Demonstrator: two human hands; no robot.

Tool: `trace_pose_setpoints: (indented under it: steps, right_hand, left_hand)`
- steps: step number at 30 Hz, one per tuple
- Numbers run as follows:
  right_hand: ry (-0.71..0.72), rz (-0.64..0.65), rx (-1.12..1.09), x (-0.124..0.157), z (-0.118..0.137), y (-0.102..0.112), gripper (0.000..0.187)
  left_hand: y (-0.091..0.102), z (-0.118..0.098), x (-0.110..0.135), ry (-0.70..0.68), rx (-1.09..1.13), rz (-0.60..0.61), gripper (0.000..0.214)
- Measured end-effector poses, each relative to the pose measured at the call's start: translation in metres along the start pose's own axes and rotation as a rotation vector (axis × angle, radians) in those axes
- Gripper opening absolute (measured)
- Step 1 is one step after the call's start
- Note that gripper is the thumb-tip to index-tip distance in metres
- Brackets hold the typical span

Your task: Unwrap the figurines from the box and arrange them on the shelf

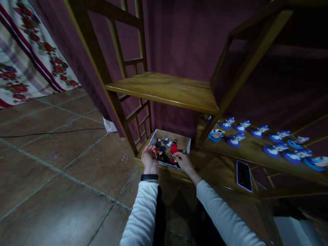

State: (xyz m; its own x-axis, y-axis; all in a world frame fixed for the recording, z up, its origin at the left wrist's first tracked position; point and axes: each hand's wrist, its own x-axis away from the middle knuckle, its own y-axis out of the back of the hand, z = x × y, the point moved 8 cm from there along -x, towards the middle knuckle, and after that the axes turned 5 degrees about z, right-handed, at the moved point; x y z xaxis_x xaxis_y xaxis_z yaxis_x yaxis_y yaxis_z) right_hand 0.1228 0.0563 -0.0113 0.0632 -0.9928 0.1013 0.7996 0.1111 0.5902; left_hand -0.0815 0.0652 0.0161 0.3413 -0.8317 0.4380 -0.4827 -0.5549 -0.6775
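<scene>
A shallow white cardboard box (pixel 188 145) on the lowest shelf holds several small figurines (pixel 165 140), some with dark round bases. My left hand (pixel 150 160) is at the box's front left corner, palm partly turned up and fingers loosely apart. Nothing shows clearly in it. Over the front right part of the box, the thumb and fingers of my right hand (pixel 183 162) are pinched together at a figurine with a red base (pixel 174 149). The fingertips partly hide where they meet it.
Several figurines on blue bases (pixel 260 131) stand in rows on the right shelf. A phone (pixel 244 175) lies near the front edge. A wooden shelf board (pixel 166 89) juts out above the box, beside an upright post (pixel 102 75). A dark cable (pixel 56 132) crosses the tiled floor.
</scene>
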Motion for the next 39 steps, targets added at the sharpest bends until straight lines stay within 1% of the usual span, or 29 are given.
trace_pose_setpoints:
  steps: [2, 4, 6, 8, 10, 13, 15, 17, 20, 22, 23, 25, 28, 30, 32, 34, 35, 39]
  right_hand:
    - [-0.024, -0.027, 0.042, -0.016, -0.007, -0.002, 0.028]
    - [-0.046, -0.078, 0.104, -0.030, -0.011, 0.000, 0.031]
    - [-0.075, -0.138, 0.192, -0.042, -0.012, 0.004, 0.033]
    - [-0.099, -0.160, 0.287, -0.052, -0.008, 0.007, 0.035]
    - [-0.127, -0.146, 0.381, -0.059, -0.005, 0.006, 0.037]
    - [-0.183, -0.101, 0.510, -0.062, -0.005, -0.002, 0.041]
    - [-0.202, -0.082, 0.561, -0.059, -0.006, -0.009, 0.046]
    - [-0.194, -0.063, 0.573, -0.057, -0.009, -0.014, 0.052]
    - [-0.135, -0.024, 0.538, -0.061, -0.012, -0.017, 0.058]
    - [-0.123, -0.021, 0.448, -0.068, -0.016, -0.014, 0.053]
    - [-0.137, -0.027, 0.362, -0.071, -0.019, -0.011, 0.049]
    - [-0.160, -0.055, 0.115, -0.077, -0.024, -0.005, 0.039]
    - [-0.124, -0.123, -0.263, -0.084, -0.024, 0.004, 0.033]
    - [-0.111, -0.145, -0.411, -0.086, -0.021, 0.006, 0.034]
    - [-0.111, -0.130, -0.504, -0.087, -0.017, 0.007, 0.035]
    - [-0.117, -0.133, -0.513, -0.086, -0.016, 0.010, 0.033]
    - [-0.130, -0.149, -0.468, -0.085, -0.017, 0.014, 0.032]
    - [-0.164, -0.214, -0.142, -0.074, -0.028, 0.032, 0.034]
  left_hand:
    - [0.003, 0.001, -0.010, 0.023, 0.013, -0.030, 0.027]
    - [0.006, 0.000, -0.019, 0.069, 0.035, -0.045, 0.027]
    - [0.003, -0.005, -0.026, 0.090, 0.066, -0.030, 0.026]
    - [-0.002, -0.011, -0.031, 0.088, 0.090, -0.001, 0.024]
    - [-0.006, -0.014, -0.035, 0.109, 0.107, 0.009, 0.023]
    - [-0.009, -0.014, -0.038, 0.186, 0.139, 0.014, 0.026]
    - [-0.012, -0.016, -0.040, 0.209, 0.158, 0.027, 0.026]
    - [-0.014, -0.019, -0.040, 0.204, 0.170, 0.045, 0.025]
    - [-0.019, -0.019, -0.040, 0.213, 0.182, 0.064, 0.025]
    - [-0.021, -0.016, -0.039, 0.246, 0.183, 0.062, 0.025]
    - [-0.021, -0.014, -0.039, 0.260, 0.183, 0.059, 0.025]
    - [-0.022, -0.012, -0.040, 0.273, 0.183, 0.055, 0.025]
    - [-0.023, -0.011, -0.043, 0.267, 0.182, 0.065, 0.026]
    - [-0.024, -0.011, -0.044, 0.268, 0.175, 0.081, 0.027]
    - [-0.026, -0.010, -0.045, 0.277, 0.167, 0.090, 0.028]
    - [-0.027, -0.009, -0.044, 0.289, 0.159, 0.092, 0.028]
    - [-0.027, -0.010, -0.044, 0.294, 0.156, 0.091, 0.028]
    - [-0.028, -0.011, -0.043, 0.307, 0.150, 0.098, 0.027]
